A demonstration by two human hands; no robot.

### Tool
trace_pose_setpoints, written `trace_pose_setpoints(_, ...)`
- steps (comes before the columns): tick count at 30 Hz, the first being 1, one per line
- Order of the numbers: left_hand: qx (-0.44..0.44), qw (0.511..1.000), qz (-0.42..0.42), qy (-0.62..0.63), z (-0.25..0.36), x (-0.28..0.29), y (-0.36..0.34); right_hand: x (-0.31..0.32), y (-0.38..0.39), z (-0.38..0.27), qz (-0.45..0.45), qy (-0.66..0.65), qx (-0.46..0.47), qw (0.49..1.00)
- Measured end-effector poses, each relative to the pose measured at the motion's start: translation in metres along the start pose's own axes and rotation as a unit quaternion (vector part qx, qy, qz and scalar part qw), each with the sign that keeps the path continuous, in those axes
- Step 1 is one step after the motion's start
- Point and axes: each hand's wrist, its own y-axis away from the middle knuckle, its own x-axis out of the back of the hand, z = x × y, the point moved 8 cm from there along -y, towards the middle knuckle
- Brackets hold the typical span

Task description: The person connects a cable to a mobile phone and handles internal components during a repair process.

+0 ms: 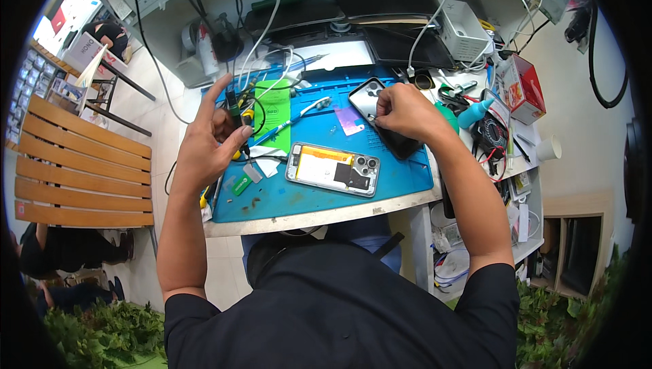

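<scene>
My left hand (214, 135) is raised over the left side of the blue work mat (292, 206), index finger stretched up and thumb apart. Black cables and yellow-handled tools lie beside and behind it. My right hand (407, 112) is closed in a pinch over a silver phone back cover (367, 99) with camera rings; whatever its fingertips hold is hidden. Under that hand a dark, flat phone-like piece (402, 143) partly shows. Nearer to me lies a phone with its back off (333, 169), its inside and camera lenses facing up.
A green packet (275, 107), a blue-and-white brush (292, 121) and a purple shiny sheet (348, 122) are on the mat. To the right stand a teal bottle (475, 114), a multimeter (490, 131) and a red box (521, 90). White cables (275, 2) hang above.
</scene>
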Motion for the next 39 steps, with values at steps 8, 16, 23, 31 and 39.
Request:
trace_pose_setpoints(8, 0.105, 0.963, -0.231, -0.086, -0.024, -0.005, 0.075, -0.001, 0.052, 0.003, -0.013, -0.224, -0.011, 0.975)
trace_pose_setpoints(16, 0.134, 0.937, -0.248, -0.204, -0.039, -0.003, 0.084, -0.033, 0.126, -0.003, -0.049, -0.256, -0.049, 0.964)
trace_pose_setpoints(23, 0.123, 0.925, -0.243, -0.266, -0.032, -0.002, 0.064, -0.043, 0.132, 0.004, -0.016, -0.18, -0.049, 0.982)
trace_pose_setpoints(31, 0.139, 0.937, -0.212, -0.241, -0.037, 0.005, 0.07, -0.029, 0.147, -0.014, 0.129, -0.11, 0.049, 0.984)
trace_pose_setpoints(39, 0.112, 0.947, -0.201, -0.223, -0.028, -0.003, 0.06, 0.003, 0.102, 0.012, 0.149, 0.137, -0.044, 0.978)
